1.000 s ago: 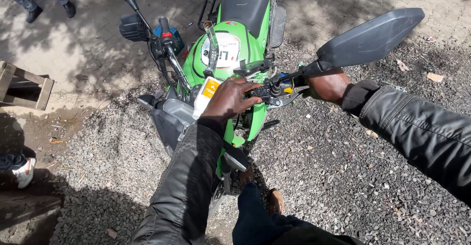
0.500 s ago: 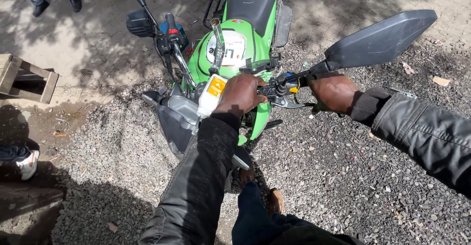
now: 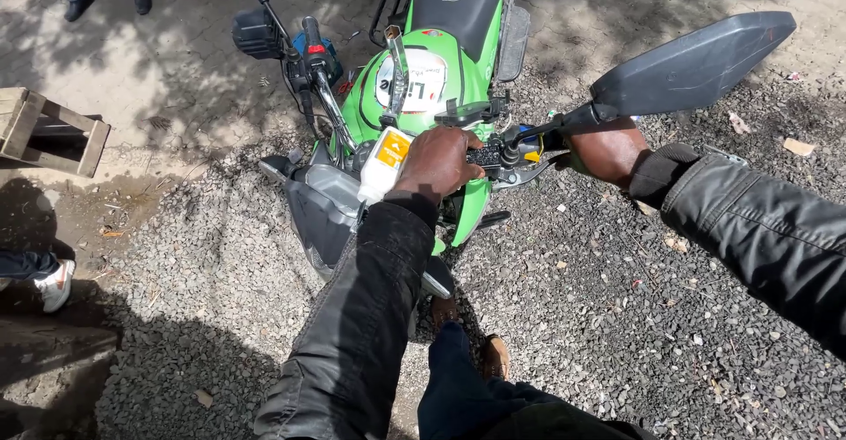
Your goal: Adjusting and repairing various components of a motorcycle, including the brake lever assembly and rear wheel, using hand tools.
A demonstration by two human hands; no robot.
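The person is standing at the front of a green motorcycle (image 3: 458, 79) that is parked on grey gravel (image 3: 617, 317), looking down over its handlebar. The left hand (image 3: 438, 162) is wrapping its fingers around a small white bottle with an orange label (image 3: 386, 163), clamped on it, holding it just beside the middle of the handlebar (image 3: 493, 154), above the grey front panel (image 3: 322, 202). The right hand (image 3: 608, 149) is gripping the handlebar end nearest it, fingers closed around the grip, directly under the dark mirror (image 3: 696, 66) that is sticking out on its stalk. Both arms are wearing dark jacket sleeves (image 3: 361, 317). The other mirror (image 3: 258, 33) is sitting on the far side of the handlebar, well apart from both hands. A wooden crate (image 3: 48, 132) is lying on the bare ground away from the motorcycle, and another person's white shoe (image 3: 55, 283) is showing near the frame's edge.
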